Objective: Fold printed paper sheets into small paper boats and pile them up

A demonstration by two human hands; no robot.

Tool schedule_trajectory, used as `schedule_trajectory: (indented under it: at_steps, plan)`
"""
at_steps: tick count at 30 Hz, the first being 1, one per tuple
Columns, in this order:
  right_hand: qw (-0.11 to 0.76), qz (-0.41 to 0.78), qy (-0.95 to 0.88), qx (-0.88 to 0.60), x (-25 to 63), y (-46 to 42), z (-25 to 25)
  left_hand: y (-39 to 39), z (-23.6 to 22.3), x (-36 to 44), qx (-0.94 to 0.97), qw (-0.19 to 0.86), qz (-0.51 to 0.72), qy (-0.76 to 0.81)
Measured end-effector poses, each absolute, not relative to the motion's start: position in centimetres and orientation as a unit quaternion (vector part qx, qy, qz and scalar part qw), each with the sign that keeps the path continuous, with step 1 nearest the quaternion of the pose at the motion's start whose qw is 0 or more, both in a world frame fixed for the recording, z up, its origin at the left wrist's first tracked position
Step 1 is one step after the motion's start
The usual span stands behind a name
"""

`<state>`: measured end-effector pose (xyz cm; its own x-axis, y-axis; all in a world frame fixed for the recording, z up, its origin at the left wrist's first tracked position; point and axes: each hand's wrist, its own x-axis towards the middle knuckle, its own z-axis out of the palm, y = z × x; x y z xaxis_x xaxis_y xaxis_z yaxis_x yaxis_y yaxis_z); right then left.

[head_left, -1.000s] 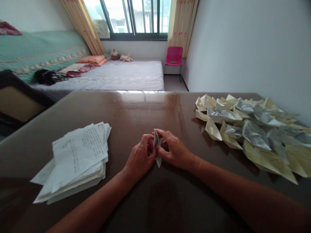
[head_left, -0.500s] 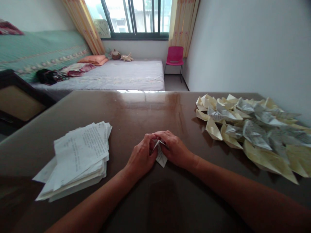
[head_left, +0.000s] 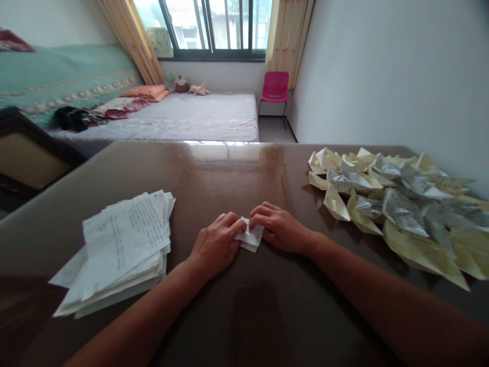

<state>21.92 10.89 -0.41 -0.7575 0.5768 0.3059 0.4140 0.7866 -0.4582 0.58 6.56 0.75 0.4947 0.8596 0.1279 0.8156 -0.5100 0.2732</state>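
Observation:
Between my hands, at the middle of the brown table, is a small folded piece of white paper (head_left: 250, 238) with some print on it. My left hand (head_left: 219, 240) is closed on its left side, the index finger lying on top and the thumb at the near edge. From the right, my right hand (head_left: 280, 227) grips the other side, its fingers bent over the upper right part. The fingers hide both side edges of the paper. To the left lies a stack of printed paper sheets (head_left: 126, 244), apart from my hands.
Several folded paper boats (head_left: 405, 209), cream and grey, crowd the right side of the table (head_left: 214, 178) near the wall. Beyond the far edge stand a bed (head_left: 214, 117) and a pink chair (head_left: 275, 87). A dark wooden chair back (head_left: 30, 153) is at the left.
My hands have drawn apart a little, the right one shifting rightward. The paper was upright with a pointed tip between the fingers; now it looks flatter and squarish.

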Motion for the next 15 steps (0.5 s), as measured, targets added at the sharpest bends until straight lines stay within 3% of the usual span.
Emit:
schedule_trajectory:
  at_steps: [15]
  plan:
    - [0.181,0.174,-0.944,-0.214,23.4,11.8,0.6,6.0,1.9,-0.3,0.911,0.026,0.106,0.397]
